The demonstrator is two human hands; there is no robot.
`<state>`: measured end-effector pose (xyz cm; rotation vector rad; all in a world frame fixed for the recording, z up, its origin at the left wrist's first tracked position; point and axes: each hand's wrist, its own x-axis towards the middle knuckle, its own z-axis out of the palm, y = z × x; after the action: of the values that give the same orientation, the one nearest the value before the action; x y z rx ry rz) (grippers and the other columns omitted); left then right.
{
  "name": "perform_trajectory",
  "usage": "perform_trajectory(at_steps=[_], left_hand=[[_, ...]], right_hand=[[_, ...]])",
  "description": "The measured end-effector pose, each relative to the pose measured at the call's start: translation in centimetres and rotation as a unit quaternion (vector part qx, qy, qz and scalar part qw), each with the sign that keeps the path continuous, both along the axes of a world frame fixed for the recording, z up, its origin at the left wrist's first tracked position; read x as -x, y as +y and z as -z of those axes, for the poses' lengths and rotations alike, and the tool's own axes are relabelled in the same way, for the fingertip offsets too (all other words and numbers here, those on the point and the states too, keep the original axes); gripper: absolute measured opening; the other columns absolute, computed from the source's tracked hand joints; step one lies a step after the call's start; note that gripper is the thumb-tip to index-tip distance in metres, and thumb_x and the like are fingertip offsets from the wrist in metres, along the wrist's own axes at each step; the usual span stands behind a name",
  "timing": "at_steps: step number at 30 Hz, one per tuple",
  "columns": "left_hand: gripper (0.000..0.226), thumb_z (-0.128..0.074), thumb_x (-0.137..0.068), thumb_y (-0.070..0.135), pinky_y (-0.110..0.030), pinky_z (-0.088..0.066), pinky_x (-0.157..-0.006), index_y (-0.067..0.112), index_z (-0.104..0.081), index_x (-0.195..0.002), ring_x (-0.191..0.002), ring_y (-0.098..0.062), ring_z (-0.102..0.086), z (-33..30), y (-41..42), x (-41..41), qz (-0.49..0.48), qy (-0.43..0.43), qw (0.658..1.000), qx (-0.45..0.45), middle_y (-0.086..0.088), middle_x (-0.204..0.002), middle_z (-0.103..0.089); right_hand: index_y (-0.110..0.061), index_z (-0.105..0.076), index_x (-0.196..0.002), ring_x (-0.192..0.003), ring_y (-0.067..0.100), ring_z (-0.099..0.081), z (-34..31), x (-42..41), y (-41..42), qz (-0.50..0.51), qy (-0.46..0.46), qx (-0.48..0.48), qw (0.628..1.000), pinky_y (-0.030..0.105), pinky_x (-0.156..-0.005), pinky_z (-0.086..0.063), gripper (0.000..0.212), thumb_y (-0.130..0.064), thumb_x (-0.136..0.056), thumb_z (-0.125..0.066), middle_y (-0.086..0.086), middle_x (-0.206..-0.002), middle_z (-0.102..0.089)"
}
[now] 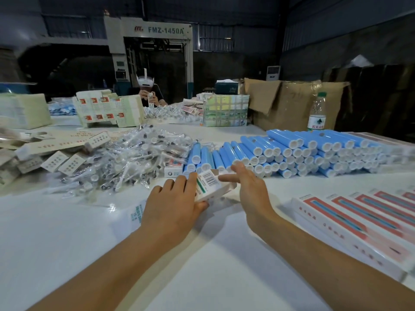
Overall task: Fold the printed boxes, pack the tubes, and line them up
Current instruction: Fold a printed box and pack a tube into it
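White and wide, the desk [67, 232] carries the whole job — a stack of blue tubes [292, 151] at the far right, a heap of small wrapped pieces [125, 158] at the far left, flat unfolded cartons [45, 151] beyond that, and a row of finished red-and-white boxes [359, 218] along the right edge. A second person [150, 95] sits across the desk in front of a big machine.

Judging by the layout, the step in hand is folding: 1 printed box [211, 187], barcode face up, sits between the 2 hands, just in front of the nearest tubes. The left hand [173, 205] holds it, fingers curled over the top and thumb under the near end. The right hand [249, 185] is relaxed and spread, its thumb tip touching the box's far right corner, its fingers stretched toward the tubes.

Whether the box's end flaps are tucked is not clear, since the hands cover them. Next, probably, the right hand takes a tube from the front of the stack — 1 only — and slides it into the open end while the left hand steadies the box.
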<state>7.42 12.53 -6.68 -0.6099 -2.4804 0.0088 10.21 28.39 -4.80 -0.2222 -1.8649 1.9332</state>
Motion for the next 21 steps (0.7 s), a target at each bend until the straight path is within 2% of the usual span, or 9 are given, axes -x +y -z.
perform_trajectory(at_steps=[3,5,8,11,13,15,17,19,21], left_hand=[[0.07,-0.021,-0.092,0.061,-0.032,-0.036,-0.091,0.021,-0.007,-0.148,-0.121,-0.019,-0.04,0.0,-0.2,0.2,-0.003,-0.004,1.0,-0.019,0.003,-0.138,-0.038],[0.07,-0.022,-0.093,0.06,-0.032,-0.036,-0.092,0.021,-0.006,-0.148,-0.121,-0.02,-0.04,-0.1,-0.6,0.4,-0.012,-0.006,1.0,-0.027,0.002,-0.139,-0.037],[0.069,-0.023,-0.093,0.06,-0.032,-0.036,-0.091,0.021,-0.006,-0.148,-0.121,-0.02,-0.04,-0.1,-0.8,0.6,-0.022,-0.001,0.999,-0.027,0.002,-0.139,-0.036],[0.071,-0.025,-0.093,0.06,-0.033,-0.035,-0.093,0.02,-0.005,-0.148,-0.122,-0.021,-0.04,0.0,-0.4,0.6,-0.019,0.001,1.0,-0.024,0.001,-0.139,-0.037],[0.072,-0.024,-0.093,0.06,-0.033,-0.035,-0.094,0.019,-0.004,-0.148,-0.122,-0.021,-0.04,0.1,-0.1,0.6,-0.018,0.006,1.0,-0.014,0.0,-0.139,-0.037],[0.072,-0.024,-0.093,0.06,-0.033,-0.035,-0.094,0.018,-0.004,-0.148,-0.121,-0.021,-0.04,0.3,-0.1,0.5,-0.015,0.013,1.0,-0.005,0.0,-0.139,-0.037],[0.072,-0.023,-0.093,0.06,-0.033,-0.035,-0.093,0.018,-0.003,-0.148,-0.121,-0.021,-0.04,0.4,-0.1,0.4,-0.011,0.026,1.0,0.005,0.0,-0.139,-0.037],[0.071,-0.022,-0.094,0.06,-0.033,-0.034,-0.093,0.018,-0.002,-0.148,-0.121,-0.021,-0.04,0.5,-0.1,0.3,-0.005,0.033,0.999,0.013,0.0,-0.139,-0.037],[0.071,-0.022,-0.094,0.059,-0.033,-0.034,-0.094,0.018,-0.002,-0.149,-0.121,-0.021,-0.04,0.5,-0.1,0.1,0.001,0.031,0.999,0.011,-0.001,-0.14,-0.036]], right_hand=[[-0.028,-0.069,-0.079,-0.089,-0.006,-0.054,0.0,-0.4,0.4,0.081,0.04,-0.039,0.995,0.012,-0.073,-0.037,0.02,-0.025,-0.093,-0.055,-0.011,-0.101,-0.063],[-0.033,-0.064,-0.072,-0.086,-0.004,-0.054,0.1,-0.8,0.6,0.102,0.067,-0.1,0.987,0.014,-0.073,-0.037,0.023,-0.019,-0.09,-0.058,-0.008,-0.098,-0.061],[-0.03,-0.066,-0.069,-0.079,-0.007,-0.053,0.5,-1.3,0.1,0.082,0.096,-0.193,0.973,0.006,-0.069,-0.036,0.027,-0.011,-0.088,-0.061,-0.007,-0.087,-0.061],[-0.02,-0.075,-0.084,-0.081,-0.007,-0.054,1.1,-1.2,-0.8,0.059,0.095,-0.263,0.958,0.01,-0.069,-0.039,0.02,-0.008,-0.089,-0.061,-0.01,-0.084,-0.061],[-0.016,-0.076,-0.095,-0.083,-0.001,-0.057,1.2,-1.4,-1.1,0.049,0.088,-0.268,0.958,0.012,-0.069,-0.042,0.017,-0.009,-0.089,-0.061,-0.015,-0.083,-0.061],[-0.025,-0.075,-0.087,-0.083,0.006,-0.059,1.2,-1.5,-1.4,0.043,0.084,-0.242,0.966,0.018,-0.07,-0.046,0.02,-0.009,-0.088,-0.063,-0.019,-0.081,-0.062],[-0.037,-0.065,-0.073,-0.083,0.008,-0.06,1.1,-1.6,-1.5,0.04,0.077,-0.219,0.972,0.018,-0.071,-0.047,0.033,-0.007,-0.087,-0.063,-0.019,-0.081,-0.062],[-0.038,-0.061,-0.069,-0.082,0.008,-0.06,1.2,-1.7,-1.6,0.035,0.073,-0.208,0.975,0.014,-0.067,-0.046,0.038,-0.005,-0.086,-0.063,-0.015,-0.082,-0.063],[-0.037,-0.061,-0.069,-0.081,0.01,-0.061,1.1,-1.8,-1.5,0.032,0.072,-0.203,0.976,0.016,-0.066,-0.047,0.037,-0.005,-0.086,-0.063,-0.011,-0.082,-0.065]])
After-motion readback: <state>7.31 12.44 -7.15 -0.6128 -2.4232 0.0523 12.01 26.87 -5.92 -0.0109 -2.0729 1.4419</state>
